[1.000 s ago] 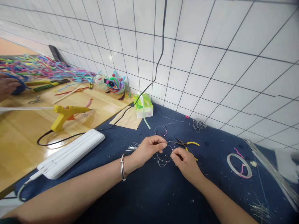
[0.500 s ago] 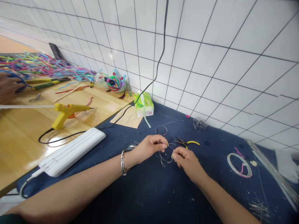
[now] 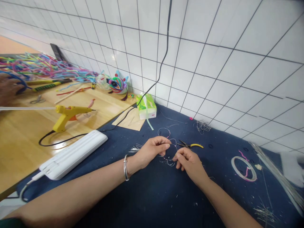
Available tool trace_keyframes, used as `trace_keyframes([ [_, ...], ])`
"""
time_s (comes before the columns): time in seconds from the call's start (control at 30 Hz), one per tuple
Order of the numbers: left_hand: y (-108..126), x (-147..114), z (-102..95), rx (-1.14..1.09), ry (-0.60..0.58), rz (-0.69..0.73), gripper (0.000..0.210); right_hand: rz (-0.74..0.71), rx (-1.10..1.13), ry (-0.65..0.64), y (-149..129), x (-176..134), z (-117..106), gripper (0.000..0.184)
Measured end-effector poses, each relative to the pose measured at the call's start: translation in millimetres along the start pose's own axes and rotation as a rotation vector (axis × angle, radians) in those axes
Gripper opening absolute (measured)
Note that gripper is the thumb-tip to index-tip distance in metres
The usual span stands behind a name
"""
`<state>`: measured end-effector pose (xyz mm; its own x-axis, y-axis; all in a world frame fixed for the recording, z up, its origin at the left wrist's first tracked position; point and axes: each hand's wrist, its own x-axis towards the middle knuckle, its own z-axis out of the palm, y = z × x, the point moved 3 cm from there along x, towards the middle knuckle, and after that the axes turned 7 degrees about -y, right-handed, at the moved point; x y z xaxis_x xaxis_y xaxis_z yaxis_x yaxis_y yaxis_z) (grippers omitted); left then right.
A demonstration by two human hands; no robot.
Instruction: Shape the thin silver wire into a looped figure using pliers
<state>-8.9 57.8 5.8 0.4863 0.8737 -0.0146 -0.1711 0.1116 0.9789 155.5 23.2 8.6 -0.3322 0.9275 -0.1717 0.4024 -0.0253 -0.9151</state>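
My left hand (image 3: 154, 149) pinches a thin wire loop (image 3: 177, 146) between thumb and forefinger above the dark blue cloth. My right hand (image 3: 187, 160) has its fingertips closed on the right side of the same loop. Loose wire rings (image 3: 169, 162) show just below, between the hands; which strands are held and which lie on the cloth is hard to tell. Another wire ring (image 3: 164, 132) with a pink mark lies behind my left hand. Pliers with yellow handles (image 3: 196, 145) rest beyond my right hand, and a bundle of short wires (image 3: 136, 148) pokes out behind my left wrist.
A white power strip (image 3: 73, 155) and a yellow glue gun (image 3: 68, 114) lie at left. A tissue pack (image 3: 146, 109) stands by the tiled wall, under a hanging black cable (image 3: 163, 60). A tape roll (image 3: 243, 168) is at right. Another person's hand (image 3: 9, 90) is at far left.
My left hand's fingertips have shifted slightly up, and my right hand a little left and down. The wire loop between them has turned and now stands higher. The pliers have not moved.
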Motion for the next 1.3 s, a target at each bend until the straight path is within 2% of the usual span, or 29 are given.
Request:
trace_keyframes([
  [0.3, 2, 0, 0.2, 0.111, -0.025, -0.02, 0.014, -0.002, 0.031, -0.042, -2, -3, 2, 0.012],
  [0.4, 0, 0, 0.0, 0.082, -0.052, -0.021, 0.014, 0.0, 0.088, -0.087, -1, -3, 3, 0.012],
  [0.57, -4, 0, 2.2, 0.012, -0.101, -0.057, 0.018, -0.046, -0.002, -0.087, -3, -1, 0, 0.011],
  [0.93, -2, 2, -1.9, 0.057, -0.165, -0.028, 0.014, 0.011, 0.177, -0.138, 4, 0, 2, 0.012],
  [1.17, -1, -1, 1.9, 0.063, -0.102, -0.026, 0.016, -0.13, -0.243, 0.024, -3, 1, -7, 0.014],
  [1.3, -1, -3, 4.9, 0.131, -0.063, -0.009, 0.016, -0.203, -0.341, 0.04, -7, 0, -4, 0.014],
])
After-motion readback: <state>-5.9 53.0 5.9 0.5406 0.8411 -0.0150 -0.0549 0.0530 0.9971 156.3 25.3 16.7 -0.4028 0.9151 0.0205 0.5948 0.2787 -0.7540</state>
